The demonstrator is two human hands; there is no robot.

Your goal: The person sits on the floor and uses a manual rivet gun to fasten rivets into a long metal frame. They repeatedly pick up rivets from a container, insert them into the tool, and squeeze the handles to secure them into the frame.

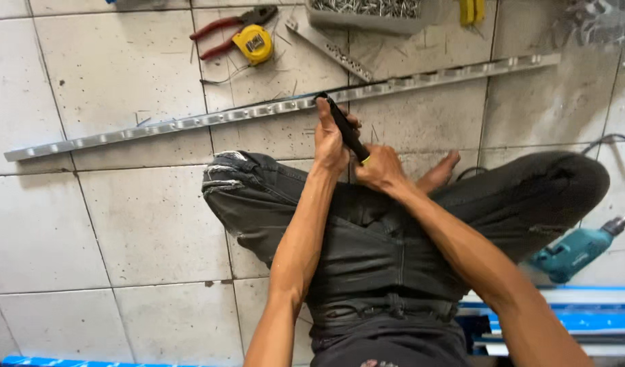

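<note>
I sit cross-legged on a tiled floor in dark jeans (367, 238). Both hands hold one black rod-like tool (346, 129), slanted with its tip against a long perforated metal strip (190, 122). My left hand (329, 143) grips the tool's upper part near the tip. My right hand (379, 168) clasps its lower end, where a bit of yellow shows. The strip lies across the floor from far left to upper right, just beyond my knees. My bare foot (440, 171) rests beside my right hand.
Red-handled pliers (227, 30) and a yellow tape measure (253, 44) lie at the top. A short perforated bracket (329, 47) and a tray of metal pieces (367, 13) sit beyond the strip. A teal power drill (574, 251) lies at right, above blue-white profiles (564, 316).
</note>
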